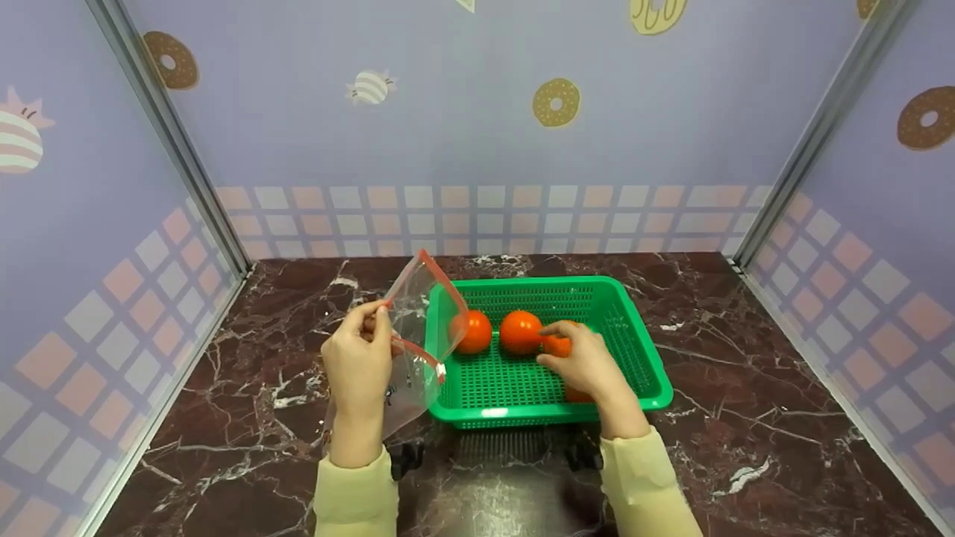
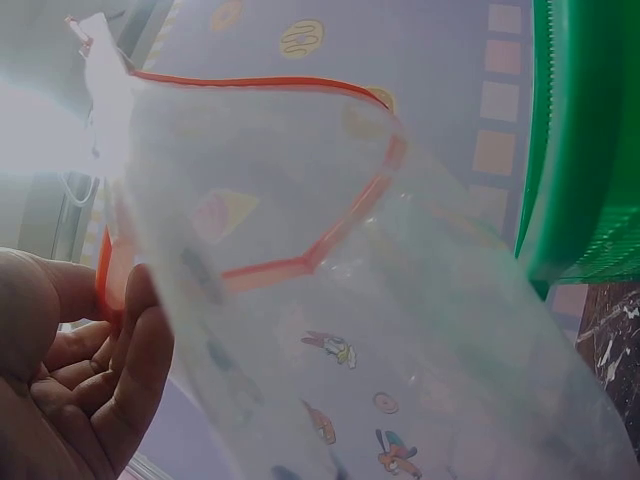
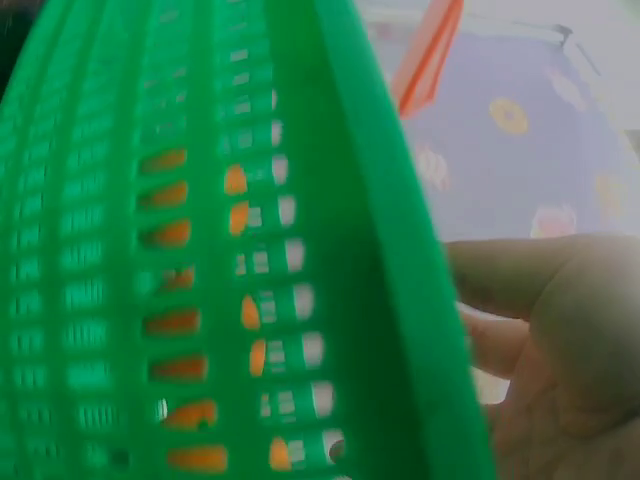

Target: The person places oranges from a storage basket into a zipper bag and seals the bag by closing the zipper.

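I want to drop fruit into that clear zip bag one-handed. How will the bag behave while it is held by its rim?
The zip bag probably stays floppy: its clear film creases and sags below the left hand, which pinches the red rim. The mouth gapes now, but may fold shut. It looks light, so a tomato dropped in would likely tug it downward.

Four orange tomatoes: one [image 1: 474,332], second [image 1: 520,332], third [image 1: 557,345] under fingers, fourth [image 1: 576,394] mostly hidden. One green basket [image 1: 634,328]. One clear zip bag [image 1: 418,328]. Two hands.
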Demonstrator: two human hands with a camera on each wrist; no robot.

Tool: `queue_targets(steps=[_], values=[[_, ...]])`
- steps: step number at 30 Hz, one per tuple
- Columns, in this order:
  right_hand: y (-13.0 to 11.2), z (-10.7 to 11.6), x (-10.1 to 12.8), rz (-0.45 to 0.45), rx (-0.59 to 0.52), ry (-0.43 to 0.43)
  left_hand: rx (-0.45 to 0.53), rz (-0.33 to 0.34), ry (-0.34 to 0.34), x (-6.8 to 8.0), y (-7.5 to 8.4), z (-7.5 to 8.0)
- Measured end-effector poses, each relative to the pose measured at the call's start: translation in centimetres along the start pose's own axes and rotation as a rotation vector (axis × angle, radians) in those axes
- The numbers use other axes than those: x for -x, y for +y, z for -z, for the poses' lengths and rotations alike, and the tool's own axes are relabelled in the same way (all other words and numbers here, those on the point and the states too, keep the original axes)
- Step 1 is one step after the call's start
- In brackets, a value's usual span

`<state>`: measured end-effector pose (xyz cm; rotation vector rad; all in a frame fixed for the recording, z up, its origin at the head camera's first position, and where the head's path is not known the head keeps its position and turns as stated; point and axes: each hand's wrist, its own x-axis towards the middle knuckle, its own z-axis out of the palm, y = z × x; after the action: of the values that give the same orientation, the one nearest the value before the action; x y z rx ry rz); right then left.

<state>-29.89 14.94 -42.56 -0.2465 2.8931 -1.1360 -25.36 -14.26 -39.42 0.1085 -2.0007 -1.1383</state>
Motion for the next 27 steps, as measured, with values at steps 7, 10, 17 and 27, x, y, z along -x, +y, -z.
queue_targets(steps=[7,10,17,27], values=[[2.5,0.9,0.2,-0.129,0.078,0.0,0.014,-0.005,0.006,0.0,0.1,-0.1],[3.0,0.9,0.1,-0.163,0.11,-0.017,0.019,-0.013,0.007,0.0,0.0,-0.1],[3.7,0.9,0.0,-0.211,0.156,-0.065,0.027,-0.011,0.003,0.0,-0.1,-0.2],[4.4,0.5,0.0,-0.217,0.175,-0.128,0.03,0.007,-0.007,0.0,0.1,-0.1]])
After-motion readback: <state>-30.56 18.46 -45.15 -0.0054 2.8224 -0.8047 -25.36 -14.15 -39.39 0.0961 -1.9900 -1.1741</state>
